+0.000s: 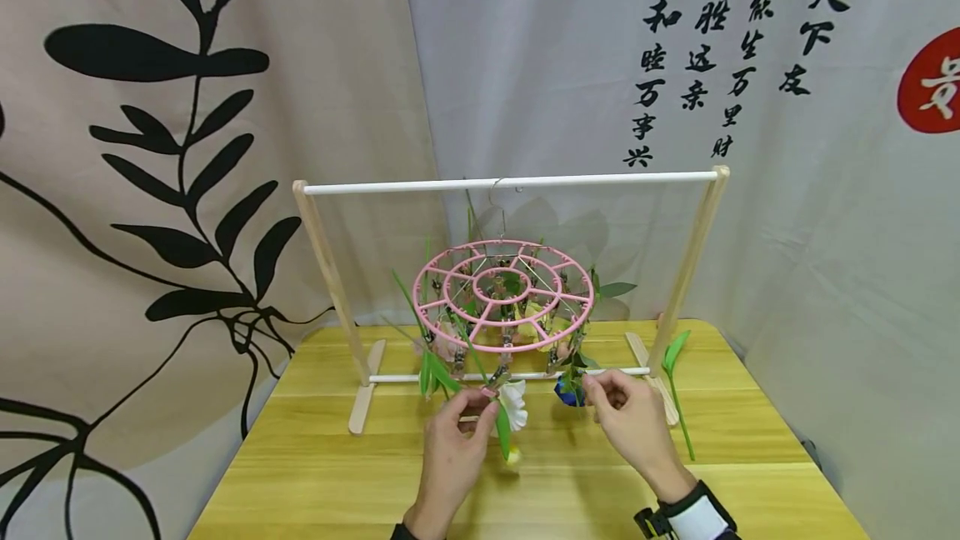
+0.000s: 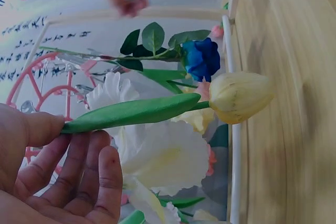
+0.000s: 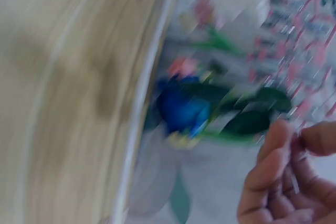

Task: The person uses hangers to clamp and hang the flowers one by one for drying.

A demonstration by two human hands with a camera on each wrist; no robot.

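My left hand (image 1: 463,432) pinches the green stem of a pale yellow tulip (image 2: 239,98) between thumb and fingers. The bloom points down, just below the front rim of a pink round clip hanger (image 1: 504,348). Beside that tulip hangs a white ruffled flower (image 1: 513,405). A blue rose (image 2: 202,60) with dark leaves hangs head down from the hanger, to the right of the white one. Close by the rose is my right hand (image 1: 633,415), its fingers loosely bent with nothing seen in them; the right wrist view is blurred.
The hanger hooks onto the white top bar (image 1: 600,179) of a wooden stand (image 1: 693,265). Other flowers hang around its rings. A green stem with a leaf (image 1: 678,407) lies on the table (image 1: 300,473) by the stand's right foot. Printed cloth (image 1: 525,48) hangs behind.
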